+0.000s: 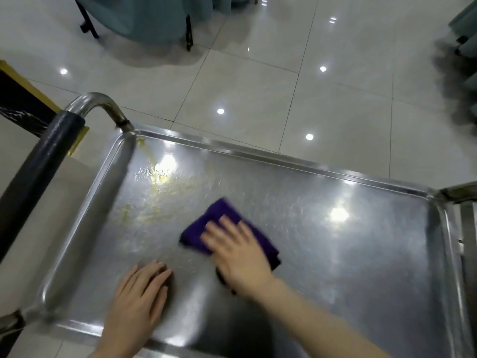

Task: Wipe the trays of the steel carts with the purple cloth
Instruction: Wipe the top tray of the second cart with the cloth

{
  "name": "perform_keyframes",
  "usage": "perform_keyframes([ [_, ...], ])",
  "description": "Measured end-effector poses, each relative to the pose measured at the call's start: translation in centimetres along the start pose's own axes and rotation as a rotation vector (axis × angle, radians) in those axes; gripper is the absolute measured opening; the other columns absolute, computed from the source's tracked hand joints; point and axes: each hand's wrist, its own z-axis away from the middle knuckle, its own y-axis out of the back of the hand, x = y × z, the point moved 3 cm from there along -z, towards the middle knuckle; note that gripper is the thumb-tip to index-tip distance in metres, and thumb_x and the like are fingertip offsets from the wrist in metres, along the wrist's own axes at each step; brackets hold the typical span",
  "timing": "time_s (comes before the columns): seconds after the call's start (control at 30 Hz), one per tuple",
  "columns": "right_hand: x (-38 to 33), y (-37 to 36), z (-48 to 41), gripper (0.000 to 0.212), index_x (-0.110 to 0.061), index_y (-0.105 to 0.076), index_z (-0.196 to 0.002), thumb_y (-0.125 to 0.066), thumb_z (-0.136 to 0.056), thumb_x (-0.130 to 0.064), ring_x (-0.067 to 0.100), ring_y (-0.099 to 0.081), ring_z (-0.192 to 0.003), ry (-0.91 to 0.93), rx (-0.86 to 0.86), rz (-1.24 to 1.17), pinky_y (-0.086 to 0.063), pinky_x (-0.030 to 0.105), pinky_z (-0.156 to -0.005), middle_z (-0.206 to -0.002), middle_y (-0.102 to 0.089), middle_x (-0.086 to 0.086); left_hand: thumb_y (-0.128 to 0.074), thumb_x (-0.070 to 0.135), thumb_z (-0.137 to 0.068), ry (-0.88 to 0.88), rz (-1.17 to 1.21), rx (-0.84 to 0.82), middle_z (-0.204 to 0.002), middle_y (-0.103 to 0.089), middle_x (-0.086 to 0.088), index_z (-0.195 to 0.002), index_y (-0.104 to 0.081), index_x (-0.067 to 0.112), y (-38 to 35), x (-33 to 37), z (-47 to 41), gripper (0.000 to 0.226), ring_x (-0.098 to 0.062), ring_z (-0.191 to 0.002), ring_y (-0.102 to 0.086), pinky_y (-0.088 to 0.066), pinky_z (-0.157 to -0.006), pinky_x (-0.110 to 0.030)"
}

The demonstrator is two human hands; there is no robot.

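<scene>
One purple cloth (206, 224) mid-tray under right hand (238, 255) | left hand (139, 290) near rim (85, 328)

Glossy floor tiles (258, 86) reflect lights beside teal-draped furniture (144, 16) and a gold-edged dark panel (15, 94)

Floor (258, 86): large pale glossy tiles, thin dark joints, round ceiling-light reflections (220, 111). Top of view: furniture draped in teal cloth (144, 14) on black legs (189, 34). Right edge: further teal drapery (464, 24), blurred. Left edge: dark panel with gold trim (18, 91).
</scene>
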Motion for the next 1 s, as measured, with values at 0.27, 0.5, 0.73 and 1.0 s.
perform_keyframes([
  [0.27, 1.9, 1.4, -6.3, 0.043, -0.031, -0.046, -0.144, -0.043, -0.101, -0.037, 0.016, -0.024, -0.147, 0.069, -0.037, 0.018, -0.017, 0.039, -0.120, -0.155, -0.035, -0.008, -0.042, 0.029, -0.097, -0.009, 0.032, -0.099, -0.130, -0.060, -0.009, -0.109, -0.071, 0.006, 2.3, -5.3, 1.5, 0.039, -0.025, -0.117, -0.056, -0.034, -0.108, -0.040],
  [0.5, 3.5, 2.5, -13.0, 0.047, -0.030, -0.032, -0.151, -0.032, -0.105, -0.036, 0.016, -0.009, -0.150, -0.341, 0.012, 0.070, -0.004, 0.038, -0.121, -0.160, -0.024, -0.010, -0.038, 0.036, -0.091, 0.252, -0.015, -0.206, -0.147, -0.043, -0.007, -0.130, -0.060, 0.013, 5.0, -9.7, 2.0, 0.050, -0.028, -0.138, -0.037, -0.031, -0.110, -0.043],
  [0.73, -13.2, -3.7, -2.7, 0.042, -0.036, -0.045, -0.143, -0.040, -0.102, -0.040, 0.017, -0.023, -0.147, 0.315, -0.127, 0.042, -0.022, 0.042, -0.117, -0.155, -0.034, -0.011, -0.030, 0.048, -0.091, 0.398, 0.013, -0.289, -0.157, -0.025, -0.009, -0.140, -0.047, 0.016, 6.8, -12.5, 2.0, 0.061, -0.031, -0.141, -0.032, -0.034, -0.108, -0.043],
  [1.0, -4.8, -0.5, -19.6, 0.044, -0.031, -0.040, -0.147, -0.036, -0.104, -0.038, 0.016, -0.017, -0.149, -0.125, -0.011, -0.003, -0.010, 0.040, -0.120, -0.158, -0.030, -0.009, -0.043, 0.045, -0.095, 0.416, 0.102, -0.348, -0.160, -0.017, -0.002, -0.146, -0.037, 0.019, 6.6, -13.3, 1.8, 0.058, -0.024, -0.143, -0.030, -0.035, -0.109, -0.035],
])
